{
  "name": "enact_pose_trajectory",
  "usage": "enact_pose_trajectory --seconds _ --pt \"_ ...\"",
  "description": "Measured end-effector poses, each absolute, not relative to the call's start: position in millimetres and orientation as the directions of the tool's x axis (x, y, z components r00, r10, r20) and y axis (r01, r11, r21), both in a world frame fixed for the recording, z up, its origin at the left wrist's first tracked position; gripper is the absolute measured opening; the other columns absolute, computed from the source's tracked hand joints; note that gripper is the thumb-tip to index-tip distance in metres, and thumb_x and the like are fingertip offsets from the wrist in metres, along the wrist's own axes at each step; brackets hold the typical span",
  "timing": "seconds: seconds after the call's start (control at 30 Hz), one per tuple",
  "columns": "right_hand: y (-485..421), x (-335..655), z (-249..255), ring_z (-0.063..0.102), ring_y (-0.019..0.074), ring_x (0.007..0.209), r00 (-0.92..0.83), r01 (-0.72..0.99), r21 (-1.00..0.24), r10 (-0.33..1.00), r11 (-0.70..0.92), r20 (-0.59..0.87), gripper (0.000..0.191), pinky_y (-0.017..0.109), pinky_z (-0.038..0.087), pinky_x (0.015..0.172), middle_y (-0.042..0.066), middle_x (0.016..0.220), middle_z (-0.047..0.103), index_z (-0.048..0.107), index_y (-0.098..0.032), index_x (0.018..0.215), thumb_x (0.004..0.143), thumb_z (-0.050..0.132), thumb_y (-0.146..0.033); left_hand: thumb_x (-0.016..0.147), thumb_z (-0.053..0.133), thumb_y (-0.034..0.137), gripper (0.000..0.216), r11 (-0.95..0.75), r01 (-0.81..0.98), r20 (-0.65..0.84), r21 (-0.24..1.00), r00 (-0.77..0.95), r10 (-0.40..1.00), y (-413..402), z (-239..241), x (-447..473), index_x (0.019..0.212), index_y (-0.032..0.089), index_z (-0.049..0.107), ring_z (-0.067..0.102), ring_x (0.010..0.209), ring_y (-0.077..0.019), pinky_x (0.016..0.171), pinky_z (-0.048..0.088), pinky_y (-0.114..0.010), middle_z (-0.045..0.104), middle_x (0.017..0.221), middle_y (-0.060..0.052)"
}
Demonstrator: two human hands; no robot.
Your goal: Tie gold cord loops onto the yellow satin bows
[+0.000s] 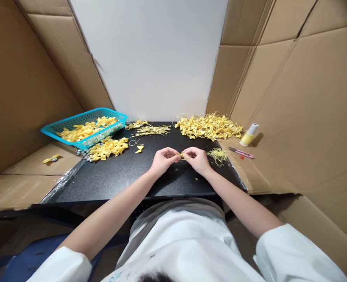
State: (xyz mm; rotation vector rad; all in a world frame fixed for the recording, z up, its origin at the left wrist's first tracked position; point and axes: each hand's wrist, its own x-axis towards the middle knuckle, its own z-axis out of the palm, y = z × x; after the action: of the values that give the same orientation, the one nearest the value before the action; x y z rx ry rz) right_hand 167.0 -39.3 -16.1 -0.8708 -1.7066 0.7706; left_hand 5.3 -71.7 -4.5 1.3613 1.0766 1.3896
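Note:
My left hand and my right hand meet over the middle of the black table. Both pinch a small yellow ribbon bow held between their fingertips. A tuft of thin yellow thread lies just right of my right hand. One loose yellow bow rests on the table left of my left hand.
A teal basket of yellow bows stands at the back left, a heap of bows in front of it. A bigger bow pile lies back right. Pink-handled scissors and a thread spool lie on cardboard at right. Cardboard walls enclose both sides.

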Motion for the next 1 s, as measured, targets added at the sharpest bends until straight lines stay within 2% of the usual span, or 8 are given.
enact_pose_trajectory --seconds 0.13,0.27,0.5,1.0 --pt "-40.2 166.8 -16.2 0.059 0.015 0.063 -0.203 0.205 -0.803 0.827 0.559 0.524 0.013 0.028 0.047 0.061 0.005 0.071 0.069 0.066 -0.018 0.065 0.073 0.062 -0.028 0.057 0.083 0.035 0.033 -0.21 -0.048 0.211 0.977 0.006 0.978 -70.8 -6.0 4.7 0.073 0.014 0.063 0.062 0.06 -0.012 0.064 0.052 -0.028 0.066 0.066 -0.001" --pt "-39.7 166.9 -17.4 0.06 0.0164 0.066 -0.2 0.211 -0.784 0.811 0.584 0.55 0.012 0.029 0.049 0.064 0.005 0.071 0.067 0.065 -0.018 0.065 0.073 0.061 -0.026 0.05 0.087 0.031 0.047 -0.15 -0.064 0.152 0.987 0.017 0.988 -69.1 -8.9 4.1 0.086 0.014 0.062 0.063 0.063 -0.0118 0.066 0.054 -0.028 0.066 0.071 0.0" --pt "-37.8 167.3 -19.2 0.061 0.0164 0.066 -0.208 0.215 -0.761 0.79 0.612 0.577 0.012 0.029 0.05 0.064 0.005 0.072 0.067 0.065 -0.018 0.064 0.074 0.063 -0.025 0.046 0.089 0.034 0.04 -0.113 -0.017 0.114 0.993 0.04 0.993 -69.7 -8.1 6.0 0.068 0.013 0.063 0.058 0.054 -0.0103 0.057 0.048 -0.025 0.065 0.061 0.0" --pt "-37.0 166.7 -21.4 0.064 0.017 0.071 -0.219 0.245 -0.712 0.753 0.658 0.62 0.011 0.03 0.052 0.066 0.004 0.076 0.069 0.066 -0.019 0.065 0.076 0.064 -0.021 0.051 0.086 0.034 0.033 -0.094 0.027 0.096 0.995 -0.06 0.994 -69.1 -7.2 12.3 0.068 0.011 0.069 0.055 0.049 -0.009 0.053 0.045 -0.021 0.064 0.054 0.0"
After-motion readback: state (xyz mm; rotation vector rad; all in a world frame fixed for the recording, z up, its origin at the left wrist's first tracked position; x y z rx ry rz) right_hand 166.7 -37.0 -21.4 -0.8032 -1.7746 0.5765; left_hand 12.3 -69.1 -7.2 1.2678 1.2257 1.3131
